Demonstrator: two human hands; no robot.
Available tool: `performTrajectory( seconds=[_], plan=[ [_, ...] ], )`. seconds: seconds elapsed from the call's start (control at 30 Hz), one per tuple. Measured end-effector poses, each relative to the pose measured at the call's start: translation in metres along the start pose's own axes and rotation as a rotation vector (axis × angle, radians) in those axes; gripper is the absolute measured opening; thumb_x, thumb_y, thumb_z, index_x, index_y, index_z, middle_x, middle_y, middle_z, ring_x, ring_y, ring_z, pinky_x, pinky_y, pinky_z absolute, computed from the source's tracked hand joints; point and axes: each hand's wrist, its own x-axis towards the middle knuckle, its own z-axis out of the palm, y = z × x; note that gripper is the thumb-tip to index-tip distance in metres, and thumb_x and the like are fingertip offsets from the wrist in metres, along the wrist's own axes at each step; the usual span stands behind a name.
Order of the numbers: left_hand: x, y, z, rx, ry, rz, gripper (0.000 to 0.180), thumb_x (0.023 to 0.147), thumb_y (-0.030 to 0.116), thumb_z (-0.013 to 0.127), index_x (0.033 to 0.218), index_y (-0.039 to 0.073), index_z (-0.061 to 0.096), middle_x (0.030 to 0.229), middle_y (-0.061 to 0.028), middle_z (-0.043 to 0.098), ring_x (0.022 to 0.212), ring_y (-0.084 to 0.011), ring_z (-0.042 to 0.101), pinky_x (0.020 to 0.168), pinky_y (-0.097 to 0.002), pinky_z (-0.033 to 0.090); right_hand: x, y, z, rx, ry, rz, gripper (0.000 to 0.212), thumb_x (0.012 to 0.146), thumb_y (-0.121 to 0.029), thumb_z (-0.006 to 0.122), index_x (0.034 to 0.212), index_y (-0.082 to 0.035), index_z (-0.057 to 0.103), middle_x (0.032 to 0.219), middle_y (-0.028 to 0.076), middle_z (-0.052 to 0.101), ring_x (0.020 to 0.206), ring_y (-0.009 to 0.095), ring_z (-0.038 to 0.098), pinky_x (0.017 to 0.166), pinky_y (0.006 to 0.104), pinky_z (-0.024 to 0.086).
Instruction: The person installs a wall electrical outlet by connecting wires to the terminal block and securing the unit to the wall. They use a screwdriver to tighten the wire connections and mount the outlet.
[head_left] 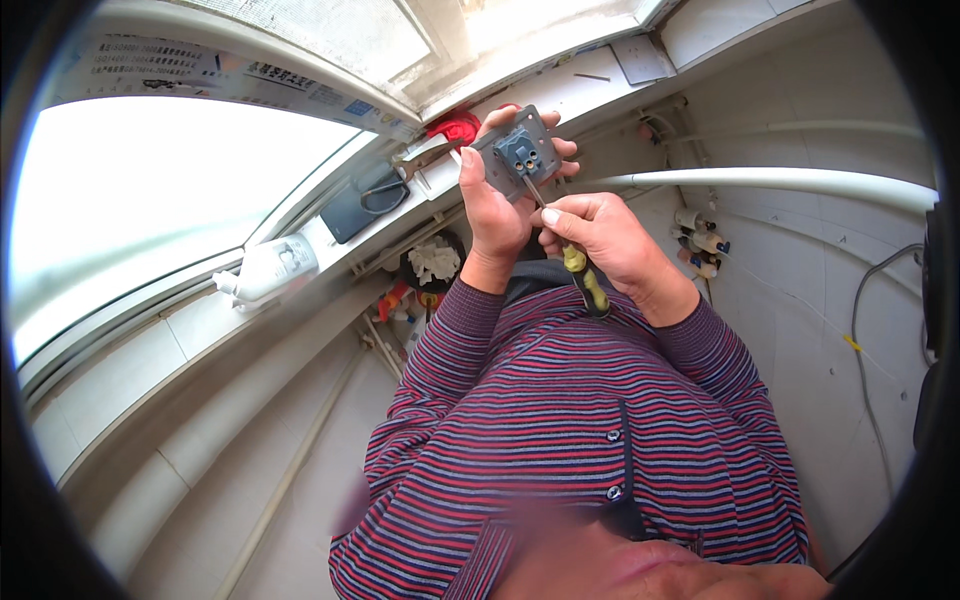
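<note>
My left hand (492, 215) holds up a grey wall switch or socket plate (545, 125), its back with the terminal block turned toward me. The thumb lies along the near edge and the fingers wrap behind it. A screwdriver (588, 285) with a yellow-green and black handle is in my right hand (612, 240). Thumb and fingers pinch its shaft, and the handle hangs below them. The tip meets the lower part of the terminal block; whether it sits in a screw is too small to tell.
Along the windowsill (200, 330) lie a white bottle (278, 268), a dark phone (348, 212), pliers (425, 160) and something red (458, 128). A flat grey plate (640, 60) is farther right. A white pipe (790, 182), valves (700, 240) and a dark cable (858, 340) run along the right wall.
</note>
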Motion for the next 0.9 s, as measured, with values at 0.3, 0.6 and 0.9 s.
performTrajectory(
  seconds=[0.3,0.6,0.9],
  plan=[
    [-0.010,-0.010,-0.006,-0.027,0.028,-0.063,0.065,0.102,0.066,0.039,0.142,0.016,0.048,0.135,-0.0248,0.059,0.106,-0.0372,0.069,0.088,-0.0528,0.060,0.000,0.025,-0.010,0.233,-0.060,0.081,0.023,0.100,-0.021,0.069,0.106,0.002,0.068,0.084,0.005,0.068,0.070,0.012,0.065,0.065,0.0242,0.055],
    [-0.011,-0.010,-0.007,-0.023,0.033,-0.068,0.063,0.102,0.065,0.038,0.142,0.017,0.048,0.136,-0.0241,0.059,0.108,-0.0379,0.069,0.089,-0.0541,0.060,-0.014,0.020,-0.010,-0.013,0.041,0.075,0.025,0.101,-0.022,0.068,0.106,0.003,0.072,0.085,0.005,0.070,0.076,0.012,0.066,0.067,0.0259,0.053],
    [-0.009,-0.012,-0.004,0.002,-0.011,-0.072,0.065,0.101,0.066,0.039,0.142,0.016,0.048,0.136,-0.0249,0.059,0.108,-0.0386,0.069,0.089,-0.0543,0.060,-0.015,0.019,-0.007,0.238,-0.018,0.075,0.027,0.096,-0.025,0.076,0.097,0.002,0.074,0.076,0.003,0.067,0.066,0.009,0.060,0.061,0.0236,0.049]
  ],
)
